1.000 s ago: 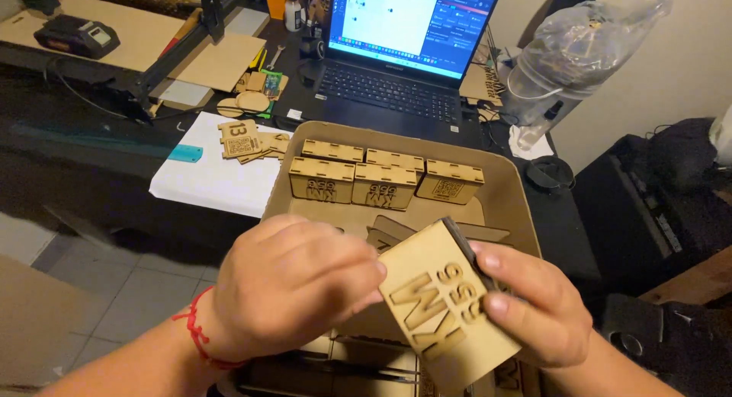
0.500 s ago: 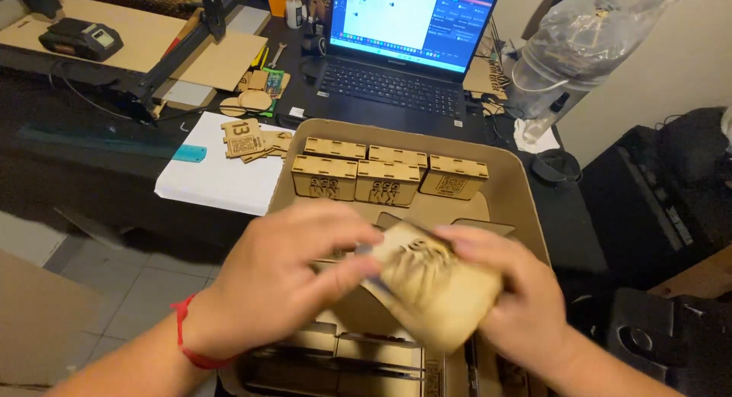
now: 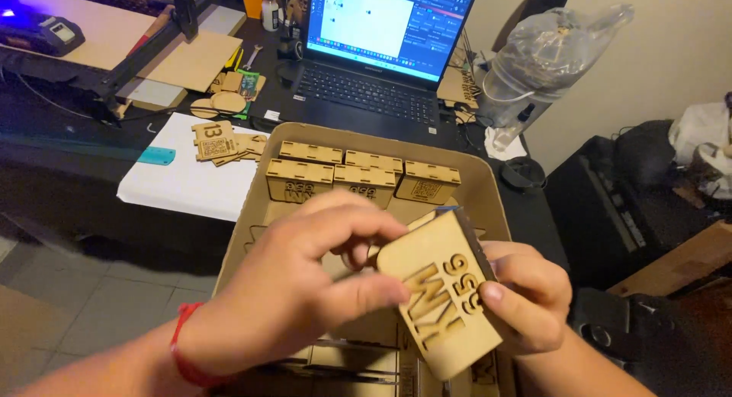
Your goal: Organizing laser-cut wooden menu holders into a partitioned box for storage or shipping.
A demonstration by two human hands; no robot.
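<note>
Both my hands hold a small laser-cut wooden box [image 3: 446, 286] with cut-out characters on its face, above a cardboard tray [image 3: 488, 187]. My left hand [image 3: 305, 290], with a red string at the wrist, pinches the box's left edge between thumb and fingers. My right hand [image 3: 530, 294] supports it from the right and below. The box is tilted with its face towards me. Three similar wooden boxes [image 3: 358, 176] stand in a row at the tray's far end.
An open laptop [image 3: 381, 54] with a lit screen stands behind the tray. Flat wooden cut-outs [image 3: 225, 145] lie on a white sheet [image 3: 183, 184] to the left. A clear plastic bag [image 3: 549, 50] is at the back right. More wooden pieces lie low in the tray.
The wooden box has been turned in my hands: it was blurred in motion half a second ago, and now its lettered face points at me again, rotated sideways.
</note>
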